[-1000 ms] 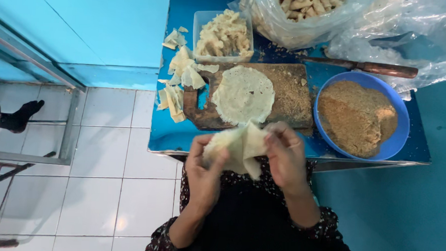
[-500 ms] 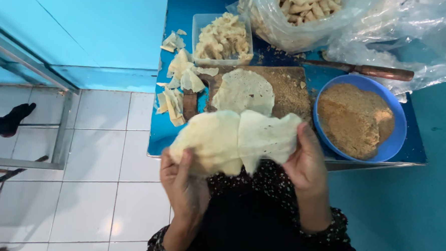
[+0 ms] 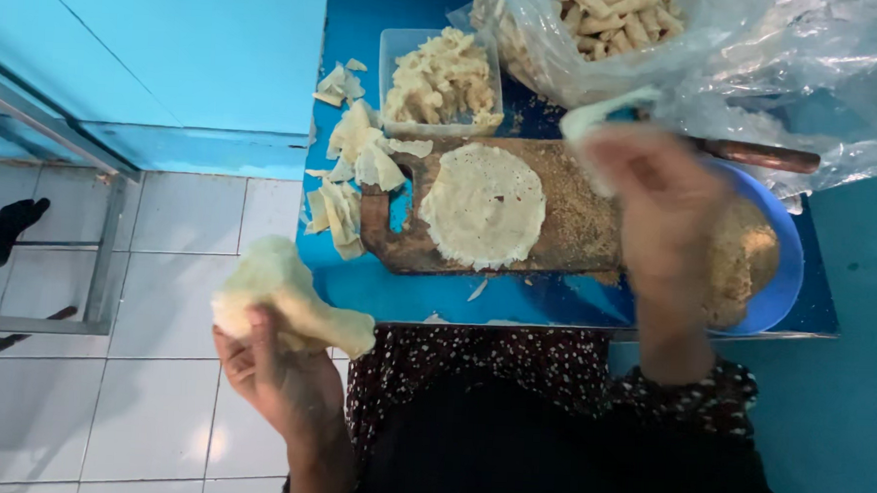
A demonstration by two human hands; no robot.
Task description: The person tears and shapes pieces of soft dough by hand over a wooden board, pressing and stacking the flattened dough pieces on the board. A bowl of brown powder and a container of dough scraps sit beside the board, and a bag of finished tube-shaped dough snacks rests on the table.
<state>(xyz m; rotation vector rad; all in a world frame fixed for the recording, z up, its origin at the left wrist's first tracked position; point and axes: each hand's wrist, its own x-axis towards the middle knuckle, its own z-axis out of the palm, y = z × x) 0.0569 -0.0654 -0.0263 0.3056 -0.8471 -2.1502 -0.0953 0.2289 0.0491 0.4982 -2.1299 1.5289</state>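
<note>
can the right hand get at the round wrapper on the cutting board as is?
Probably yes. The right hand hovers just beside the round wrapper, which lies flat and uncovered on the cutting board. It already pinches a pale sheet, though.

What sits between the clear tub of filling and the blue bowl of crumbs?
In the head view, the wooden board with one round wrapper on it lies between the tub and the blue bowl. The blurred right hand hangs over the board's right end.

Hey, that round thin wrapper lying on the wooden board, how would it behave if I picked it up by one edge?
The round wrapper would likely flop: the sheets in the left hand droop. It seems light and thin. Its ragged edge suggests it may tear.
</note>
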